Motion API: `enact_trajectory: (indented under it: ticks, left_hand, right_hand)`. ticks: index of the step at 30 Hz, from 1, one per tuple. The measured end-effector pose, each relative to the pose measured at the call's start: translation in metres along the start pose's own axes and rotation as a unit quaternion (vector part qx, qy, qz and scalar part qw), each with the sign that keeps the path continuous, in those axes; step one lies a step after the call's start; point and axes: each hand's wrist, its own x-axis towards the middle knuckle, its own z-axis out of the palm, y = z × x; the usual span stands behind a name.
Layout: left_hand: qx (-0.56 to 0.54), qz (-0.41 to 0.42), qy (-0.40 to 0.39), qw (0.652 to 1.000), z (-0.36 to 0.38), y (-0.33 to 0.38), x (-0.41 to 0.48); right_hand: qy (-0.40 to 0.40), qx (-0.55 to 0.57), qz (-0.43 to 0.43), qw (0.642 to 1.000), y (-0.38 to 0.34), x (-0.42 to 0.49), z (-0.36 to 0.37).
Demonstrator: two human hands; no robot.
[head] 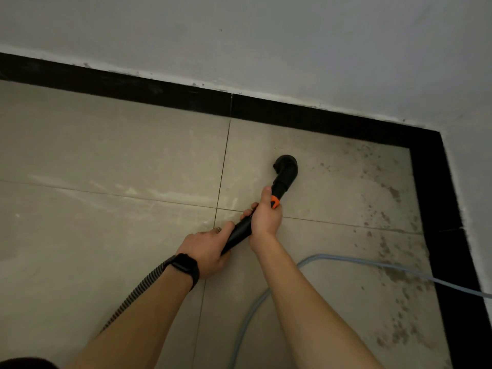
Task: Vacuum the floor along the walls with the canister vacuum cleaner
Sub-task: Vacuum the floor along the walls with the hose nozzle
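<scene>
- The vacuum wand (239, 233) looks like rigid black plastic, light enough to steer with my wrists; I judge it stiff along its length, so whatever I push at the back goes straight to the nozzle (285, 167).
- The ribbed hose (133, 291) trailing back past my left wrist is the soft part and will probably drag and tug, so I hold the hard tube, not the hose.
- My right hand (266, 219) is wrapped closed around the wand just behind the orange collar (275, 202), fingers curled under, thumb laid forward along the top.
- My left hand (206, 251) grips the rear end of the wand, fingers folded around it, one finger lying more nearly straight along the tube.
- The nozzle sits ahead of my right fingertips, down on the floor tile (332, 182), apart from the black skirting (306, 118).
- Dark dust specks (394, 193) lie to the right of my right hand, toward the corner.
- A pale blue cable (346, 259) runs across the floor beneath my right forearm; it could snag.
</scene>
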Motion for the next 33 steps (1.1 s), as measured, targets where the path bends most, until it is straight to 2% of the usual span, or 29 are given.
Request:
enact_trajectory:
  ticks: [25, 33]
  left_hand:
    - [-0.023, -0.030, 0.049, 0.998, -0.020, 0.011, 0.062]
    - [-0.093, -0.086, 0.079, 0.989, -0.029, -0.008, 0.063]
  right_hand:
    - [-0.064, -0.023, -0.002, 0.998, -0.047, 0.052, 0.028]
    - [-0.107, -0.083, -0.025, 0.990, -0.050, 0.052, 0.069]
